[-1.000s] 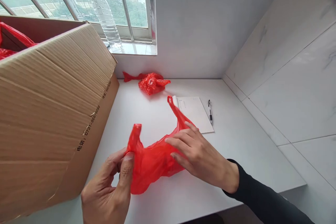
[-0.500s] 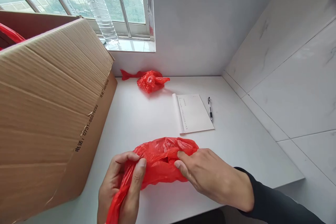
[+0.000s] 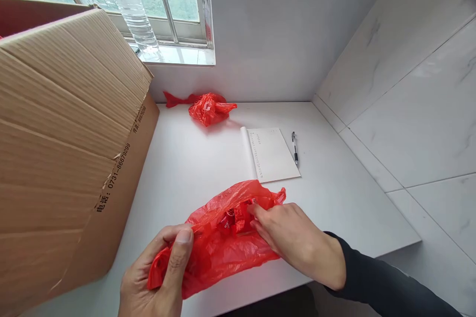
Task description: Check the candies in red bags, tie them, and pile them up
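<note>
A crumpled red plastic bag [image 3: 223,242] lies on the white table [image 3: 193,163] near its front edge. My left hand [image 3: 156,277] pinches the bag's near left end, thumb on top, a handle loop bunched in the fingers. My right hand [image 3: 293,240], in a black sleeve, presses its closed fingertips into the bag's top right folds. A second red bag [image 3: 208,108], knotted into a small bundle, rests by the back wall.
A large open cardboard box [image 3: 67,148] fills the left side. A notepad [image 3: 273,153] and a pen [image 3: 294,147] lie mid-table. A clear water bottle [image 3: 130,10] stands on the window sill. Tiled wall runs along the right.
The bag's two raised handles have been folded down into a flat bunch. Both hands drew nearer the table's front edge, the left keeping its end, the right now tucking the top.
</note>
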{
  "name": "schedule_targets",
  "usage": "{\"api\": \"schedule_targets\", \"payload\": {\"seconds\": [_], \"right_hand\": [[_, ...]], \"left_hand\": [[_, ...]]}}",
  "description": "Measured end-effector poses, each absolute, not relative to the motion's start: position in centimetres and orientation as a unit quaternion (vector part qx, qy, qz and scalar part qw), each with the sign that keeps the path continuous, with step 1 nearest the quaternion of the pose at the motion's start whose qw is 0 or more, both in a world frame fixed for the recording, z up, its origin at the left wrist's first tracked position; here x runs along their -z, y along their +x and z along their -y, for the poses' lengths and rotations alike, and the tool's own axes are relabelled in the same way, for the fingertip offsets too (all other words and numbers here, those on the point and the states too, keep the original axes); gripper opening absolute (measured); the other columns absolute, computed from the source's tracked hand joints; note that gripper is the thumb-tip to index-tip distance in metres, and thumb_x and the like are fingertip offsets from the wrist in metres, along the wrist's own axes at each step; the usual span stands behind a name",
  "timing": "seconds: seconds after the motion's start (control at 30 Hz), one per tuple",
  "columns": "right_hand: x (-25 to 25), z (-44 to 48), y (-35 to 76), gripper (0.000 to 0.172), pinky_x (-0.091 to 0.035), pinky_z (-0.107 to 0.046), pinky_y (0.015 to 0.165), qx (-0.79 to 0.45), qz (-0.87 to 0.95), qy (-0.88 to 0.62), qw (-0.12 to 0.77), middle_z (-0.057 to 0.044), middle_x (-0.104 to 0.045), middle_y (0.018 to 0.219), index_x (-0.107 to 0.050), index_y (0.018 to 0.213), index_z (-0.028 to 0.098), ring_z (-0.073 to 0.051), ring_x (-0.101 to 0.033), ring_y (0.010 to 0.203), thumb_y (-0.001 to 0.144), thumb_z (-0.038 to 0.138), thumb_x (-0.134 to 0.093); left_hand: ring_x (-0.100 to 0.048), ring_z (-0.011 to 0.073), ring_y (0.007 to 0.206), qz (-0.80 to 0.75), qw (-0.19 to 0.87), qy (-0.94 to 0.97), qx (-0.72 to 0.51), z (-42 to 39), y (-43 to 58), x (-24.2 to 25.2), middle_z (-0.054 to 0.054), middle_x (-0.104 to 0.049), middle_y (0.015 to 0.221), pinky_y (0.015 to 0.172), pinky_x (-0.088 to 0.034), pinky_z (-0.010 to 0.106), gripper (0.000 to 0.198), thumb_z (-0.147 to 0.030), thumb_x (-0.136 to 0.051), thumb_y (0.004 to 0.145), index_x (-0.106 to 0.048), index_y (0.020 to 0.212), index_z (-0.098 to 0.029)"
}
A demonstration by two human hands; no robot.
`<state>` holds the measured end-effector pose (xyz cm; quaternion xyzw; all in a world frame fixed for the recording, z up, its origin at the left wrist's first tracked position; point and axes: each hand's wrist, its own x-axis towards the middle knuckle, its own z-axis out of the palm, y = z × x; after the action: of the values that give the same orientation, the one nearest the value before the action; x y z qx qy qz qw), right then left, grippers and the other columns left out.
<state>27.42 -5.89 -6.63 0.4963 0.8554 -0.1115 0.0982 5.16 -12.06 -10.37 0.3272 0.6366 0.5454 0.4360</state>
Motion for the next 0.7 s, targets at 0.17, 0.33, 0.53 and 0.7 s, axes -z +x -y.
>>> {"api": "schedule_targets", "payload": {"seconds": [0.17, 0.33, 0.53, 0.7], "right_hand": [[7.1, 5.7, 26.9, 0.056, -0.018, -0.031, 0.045, 0.101, -0.869, 0.466, 0.133, 0.002, -0.066, 0.065, -0.053, 0.139, 0.021, -0.018, -0.053, 0.047, 0.086, 0.000, -0.055], [7.2, 5.6, 26.6, 0.024, -0.019, -0.032, 0.046, 0.086, -0.888, 0.436, 0.119, 0.000, -0.067, 0.069, -0.064, 0.106, 0.019, -0.016, -0.052, 0.049, 0.090, 0.005, -0.054], [7.8, 4.2, 25.3, 0.058, -0.018, -0.031, 0.046, 0.075, -0.903, 0.413, 0.090, 0.003, -0.062, 0.063, -0.056, 0.136, 0.019, -0.016, -0.047, 0.047, 0.081, -0.001, -0.055], [9.5, 1.2, 24.3, 0.041, -0.025, -0.030, 0.054, 0.114, -0.919, 0.376, 0.024, 0.000, -0.066, 0.076, -0.062, 0.127, 0.021, -0.016, -0.053, 0.061, 0.091, 0.004, -0.051]], "left_hand": [[-0.073, 0.0274, 0.092, -0.584, 0.513, 0.218, -0.590, 11.8, 5.1, 11.9, 0.005, -0.080, 0.103, 0.065, -0.064, 0.025, 0.045, -0.061, -0.086, 0.071, -0.081, 0.099, -0.026], [-0.071, 0.0289, 0.113, -0.536, 0.524, 0.189, -0.635, 11.3, 6.3, 10.4, 0.003, -0.080, 0.112, 0.083, -0.065, 0.028, 0.032, -0.045, -0.087, 0.076, -0.082, 0.102, -0.028], [-0.070, 0.0283, 0.115, -0.503, 0.540, 0.209, -0.641, 11.2, 6.8, 10.5, 0.002, -0.080, 0.113, 0.089, -0.064, 0.029, 0.030, -0.046, -0.087, 0.078, -0.081, 0.100, -0.028], [-0.066, 0.0280, 0.121, -0.511, 0.541, 0.249, -0.620, 11.3, 7.1, 10.9, 0.002, -0.077, 0.121, 0.084, -0.062, 0.025, 0.035, -0.050, -0.080, 0.085, -0.079, 0.112, -0.029]]}}
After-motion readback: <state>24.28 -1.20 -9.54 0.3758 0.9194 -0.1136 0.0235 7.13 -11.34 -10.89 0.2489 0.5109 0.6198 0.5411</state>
